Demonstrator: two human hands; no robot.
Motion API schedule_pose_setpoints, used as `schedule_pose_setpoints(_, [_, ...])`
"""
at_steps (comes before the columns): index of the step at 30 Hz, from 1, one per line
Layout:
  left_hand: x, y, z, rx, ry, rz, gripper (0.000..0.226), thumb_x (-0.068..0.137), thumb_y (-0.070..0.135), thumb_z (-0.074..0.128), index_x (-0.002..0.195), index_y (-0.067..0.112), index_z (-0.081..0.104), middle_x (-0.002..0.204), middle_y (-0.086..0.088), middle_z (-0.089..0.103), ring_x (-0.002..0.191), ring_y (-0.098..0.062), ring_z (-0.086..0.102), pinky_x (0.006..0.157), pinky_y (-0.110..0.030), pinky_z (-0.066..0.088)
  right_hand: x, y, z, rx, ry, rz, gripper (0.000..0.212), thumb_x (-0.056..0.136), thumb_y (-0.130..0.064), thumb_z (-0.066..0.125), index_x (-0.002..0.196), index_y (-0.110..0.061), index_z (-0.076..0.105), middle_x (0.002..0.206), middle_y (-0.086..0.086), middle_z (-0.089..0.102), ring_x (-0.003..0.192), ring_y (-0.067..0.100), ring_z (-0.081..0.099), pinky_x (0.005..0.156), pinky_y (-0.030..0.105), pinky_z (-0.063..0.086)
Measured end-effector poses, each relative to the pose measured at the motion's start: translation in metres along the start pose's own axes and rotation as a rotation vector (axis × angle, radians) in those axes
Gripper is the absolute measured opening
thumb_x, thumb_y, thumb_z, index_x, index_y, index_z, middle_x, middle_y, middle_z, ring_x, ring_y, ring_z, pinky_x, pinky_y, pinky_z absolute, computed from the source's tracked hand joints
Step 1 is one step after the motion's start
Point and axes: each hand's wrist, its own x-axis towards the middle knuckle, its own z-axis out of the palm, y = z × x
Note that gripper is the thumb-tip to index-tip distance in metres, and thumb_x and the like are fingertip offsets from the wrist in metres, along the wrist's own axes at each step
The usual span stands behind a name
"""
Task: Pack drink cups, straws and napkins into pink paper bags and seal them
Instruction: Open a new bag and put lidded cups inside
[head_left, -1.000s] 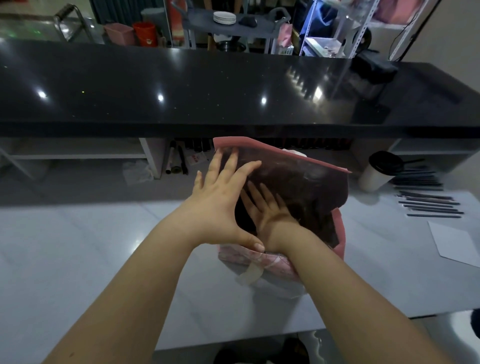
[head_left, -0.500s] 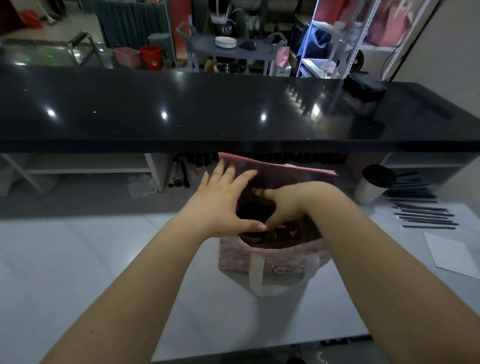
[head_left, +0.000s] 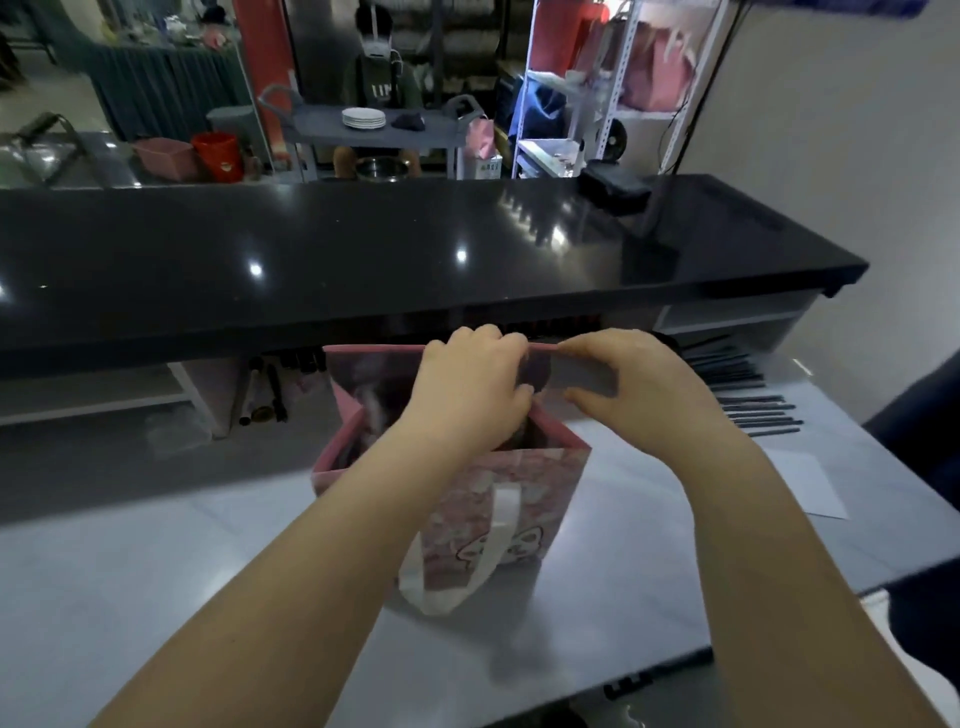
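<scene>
Two hands (head_left: 470, 395) (head_left: 631, 395) pinching pink bag (head_left: 498, 499) rim; no legible writing.

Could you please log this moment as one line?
step: closing bag | left hand: pinching bag top edge | right hand: same | bag: upright

Stuff around you on the far side of the room

You can see a long shiny black counter (head_left: 415, 249) in front of you. Behind it is a grey cart (head_left: 374, 136) with a stack of white plates (head_left: 363, 118) on top. To the left sit a red bucket (head_left: 215, 155) and a pink bin (head_left: 167, 156). A white metal shelf (head_left: 608, 83) stands to the right.
</scene>
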Motion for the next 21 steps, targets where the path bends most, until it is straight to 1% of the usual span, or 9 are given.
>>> schedule_pose_setpoints(2, [0.017,0.023,0.009,-0.016,0.018,-0.009,0.028,0.092,0.04,0.054,0.115,0.023,0.056,0.109,0.0,0.056,0.104,-0.025,0.051,0.08,-0.037,0.038,-0.001,0.021,-0.009,-0.042,0.005,-0.005,0.044,0.083,-0.022,0.071,0.126,-0.026,0.062,0.122,-0.009,0.062,0.116,0.015,0.049,0.099,0.032,0.04])
schedule_pose_setpoints(6, [0.047,0.073,0.027,-0.047,0.055,0.036,0.031,0.093,0.037,0.053,0.12,0.022,0.054,0.112,-0.001,0.055,0.105,-0.025,0.05,0.081,-0.038,0.039,-0.002,0.07,-0.027,-0.024,0.059,0.015,0.043,0.082,-0.022,0.074,0.123,-0.026,0.063,0.119,-0.011,0.063,0.114,0.012,0.05,0.097,0.027,0.041])
schedule_pose_setpoints(8, [0.058,0.097,0.038,-0.05,0.044,0.045,0.032,0.093,0.035,0.052,0.121,0.022,0.054,0.114,-0.001,0.055,0.106,-0.025,0.05,0.085,-0.04,0.041,-0.004,0.097,-0.03,-0.024,0.063,0.036,0.043,0.08,-0.022,0.076,0.122,-0.025,0.064,0.119,-0.01,0.063,0.115,0.012,0.048,0.097,0.026,0.04])
schedule_pose_setpoints(10, [0.069,0.12,0.056,-0.015,-0.026,0.018,0.033,0.093,0.034,0.052,0.124,0.021,0.051,0.117,-0.002,0.054,0.11,-0.026,0.049,0.086,-0.042,0.04,-0.006,0.126,-0.03,-0.038,0.057,0.044,0.047,0.079,-0.022,0.078,0.123,-0.022,0.064,0.124,-0.006,0.06,0.123,0.016,0.043,0.102,0.026,0.035])
schedule_pose_setpoints(12, [0.076,0.134,0.076,0.043,-0.156,-0.032,0.034,0.093,0.031,0.053,0.124,0.019,0.047,0.119,-0.005,0.05,0.112,-0.029,0.046,0.087,-0.043,0.038,-0.005,0.149,-0.022,-0.073,0.007,0.066,0.053,0.079,-0.026,0.078,0.128,-0.021,0.06,0.135,-0.002,0.054,0.133,0.021,0.034,0.111,0.033,0.028])
schedule_pose_setpoints(14, [0.082,0.15,0.104,0.09,-0.256,-0.081,0.034,0.093,0.031,0.053,0.124,0.018,0.046,0.12,-0.007,0.048,0.112,-0.029,0.045,0.09,-0.044,0.036,-0.005,0.175,-0.007,-0.097,-0.096,0.102,0.058,0.081,-0.032,0.076,0.134,-0.023,0.054,0.143,-0.002,0.046,0.139,0.025,0.026,0.114,0.037,0.023])
schedule_pose_setpoints(15, [0.084,0.156,0.117,0.092,-0.275,-0.102,0.036,0.093,0.031,0.053,0.126,0.018,0.045,0.121,-0.006,0.048,0.113,-0.029,0.044,0.091,-0.044,0.035,-0.005,0.187,0.002,-0.085,-0.14,0.108,0.06,0.082,-0.034,0.075,0.136,-0.024,0.052,0.145,-0.003,0.044,0.14,0.026,0.024,0.114,0.037,0.022])
schedule_pose_setpoints(18, [0.088,0.164,0.154,0.061,-0.293,-0.189,0.044,0.092,0.03,0.052,0.134,0.02,0.041,0.124,-0.005,0.047,0.116,-0.028,0.043,0.094,-0.043,0.034,-0.006,0.217,0.028,-0.033,-0.205,0.067,0.06,0.081,-0.034,0.074,0.136,-0.024,0.052,0.14,-0.004,0.047,0.135,0.022,0.029,0.11,0.03,0.023])
schedule_pose_setpoints(21, [0.093,0.16,0.182,0.034,-0.324,-0.318,0.044,0.09,0.026,0.053,0.133,0.021,0.042,0.128,-0.004,0.047,0.12,-0.028,0.042,0.094,-0.042,0.034,-0.006,0.246,0.046,0.019,-0.253,0.069,0.06,0.082,-0.03,0.073,0.137,-0.023,0.05,0.139,-0.003,0.047,0.132,0.019,0.03,0.107,0.026,0.023])
